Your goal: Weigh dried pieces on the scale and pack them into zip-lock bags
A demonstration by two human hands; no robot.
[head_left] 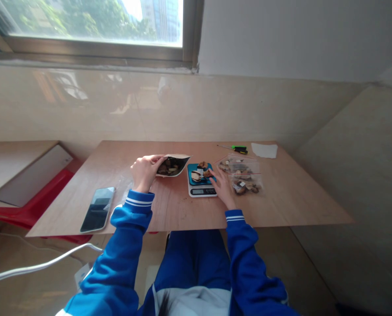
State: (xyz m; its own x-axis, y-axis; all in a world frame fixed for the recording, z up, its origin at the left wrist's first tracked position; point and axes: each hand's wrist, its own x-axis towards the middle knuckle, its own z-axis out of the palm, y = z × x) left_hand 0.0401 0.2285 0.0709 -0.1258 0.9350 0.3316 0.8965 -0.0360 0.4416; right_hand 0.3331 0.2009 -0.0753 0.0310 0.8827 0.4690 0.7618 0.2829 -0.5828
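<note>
Head: L hand [144, 172] gripping pouch [172, 165]

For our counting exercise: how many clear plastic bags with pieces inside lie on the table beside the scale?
2, as far as can be told: one bag lies farther back, right of the scale, and another bag sits nearer, partly overlapping it. More may be hidden in the pile.

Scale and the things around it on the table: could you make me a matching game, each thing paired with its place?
Things:
1. scale
2. phone
3. open pouch
4. screwdriver

Places:
A. held by the left hand
B. far edge, beside the white paper
C. near left corner of the table
D. between the hands, right hand at its tray

Pairs: 1-D, 2-C, 3-A, 4-B
</note>
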